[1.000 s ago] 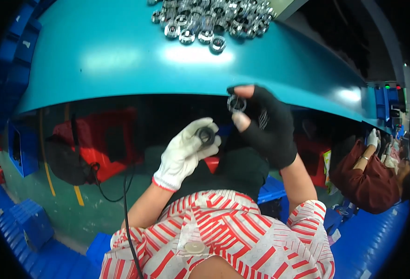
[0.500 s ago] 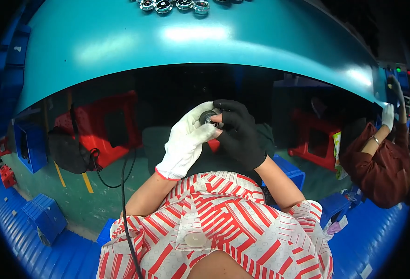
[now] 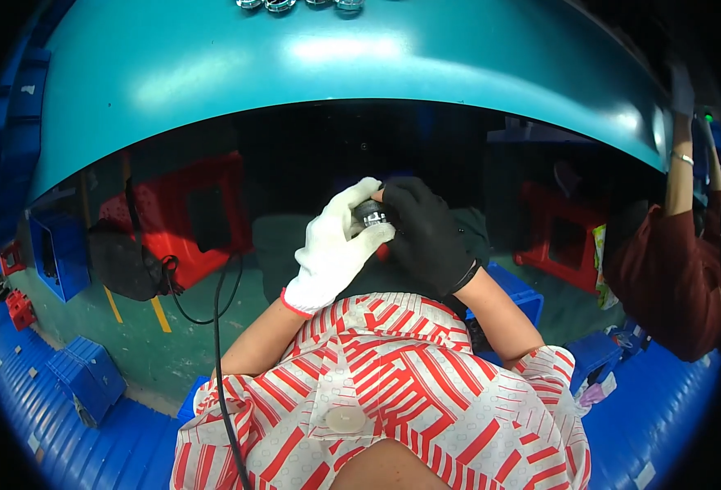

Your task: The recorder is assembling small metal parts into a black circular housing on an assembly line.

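Between my two hands sits a small round black part with a clear, shiny ringed side, held above my lap in front of the table edge. My left hand, in a white knit glove with a red cuff, curls its fingers and thumb around the part's left side. My right hand wears a black glove that leaves a fingertip bare. Its fingers close over the part's right side, and the palm side is hidden. On the far edge of the teal table lie several clear and black round parts, cut off by the frame.
Red plastic stools stand to the left and right, a black bag against the left one. A black cable hangs down near my left arm. Blue crates stand on the floor. At the right works a person in a dark red top.
The part has turned in my hands, so its ringed side now shows instead of the round face. The person at the right has reached further forward.
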`<action>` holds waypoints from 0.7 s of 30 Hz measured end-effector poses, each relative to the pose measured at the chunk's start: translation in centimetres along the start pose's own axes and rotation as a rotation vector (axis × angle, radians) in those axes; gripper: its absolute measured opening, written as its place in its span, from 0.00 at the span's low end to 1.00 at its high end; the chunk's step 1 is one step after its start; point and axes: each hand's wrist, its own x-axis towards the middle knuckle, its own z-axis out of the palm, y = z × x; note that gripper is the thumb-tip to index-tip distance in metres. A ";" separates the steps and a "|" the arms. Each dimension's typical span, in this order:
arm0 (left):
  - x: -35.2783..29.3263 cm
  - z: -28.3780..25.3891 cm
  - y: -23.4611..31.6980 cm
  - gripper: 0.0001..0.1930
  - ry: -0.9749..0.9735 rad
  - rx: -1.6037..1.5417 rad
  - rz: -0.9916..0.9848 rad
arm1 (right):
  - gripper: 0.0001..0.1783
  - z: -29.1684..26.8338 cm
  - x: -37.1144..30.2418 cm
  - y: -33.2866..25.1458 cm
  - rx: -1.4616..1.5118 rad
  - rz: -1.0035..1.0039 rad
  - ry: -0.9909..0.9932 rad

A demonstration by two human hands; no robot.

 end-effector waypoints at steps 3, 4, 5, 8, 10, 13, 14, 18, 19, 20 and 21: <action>0.3 -0.4 1.9 0.24 -0.052 0.365 -0.055 | 0.20 0.2 0.0 0.0 -0.030 -0.002 -0.007; 0.2 -0.4 1.5 0.24 -0.050 0.365 -0.055 | 0.20 0.2 0.0 -0.1 -0.029 -0.003 -0.008; 0.0 -0.3 0.8 0.24 -0.006 0.346 0.066 | 0.19 0.3 0.0 -0.1 -0.004 -0.008 -0.007; 0.1 -0.2 -1.2 0.22 0.047 0.267 0.206 | 0.17 0.8 0.1 0.1 0.056 -0.002 0.013; 0.2 -0.2 -1.4 0.21 0.055 0.207 0.222 | 0.15 0.9 0.3 0.3 0.092 0.011 0.032; 0.6 -0.6 -0.7 0.18 -0.011 0.117 -0.007 | 0.17 1.0 0.4 0.6 0.111 0.018 0.016; 0.7 -0.7 -0.7 0.18 -0.013 0.117 -0.008 | 0.18 1.3 0.2 1.0 0.059 0.032 0.002; 0.7 -0.8 -1.2 0.16 -0.006 0.384 0.179 | 0.20 1.2 0.1 0.7 -0.020 0.030 -0.058; 0.8 -0.7 -1.1 0.15 0.002 0.300 0.162 | 0.20 1.2 0.2 0.7 -0.019 0.032 -0.057; 0.9 -0.5 -0.9 0.15 -0.001 0.300 0.162 | 0.19 1.3 0.2 0.6 -0.030 0.045 -0.059; 0.9 -0.2 -0.5 0.15 0.006 0.119 -0.036 | 0.19 1.3 0.2 0.6 -0.041 0.057 -0.060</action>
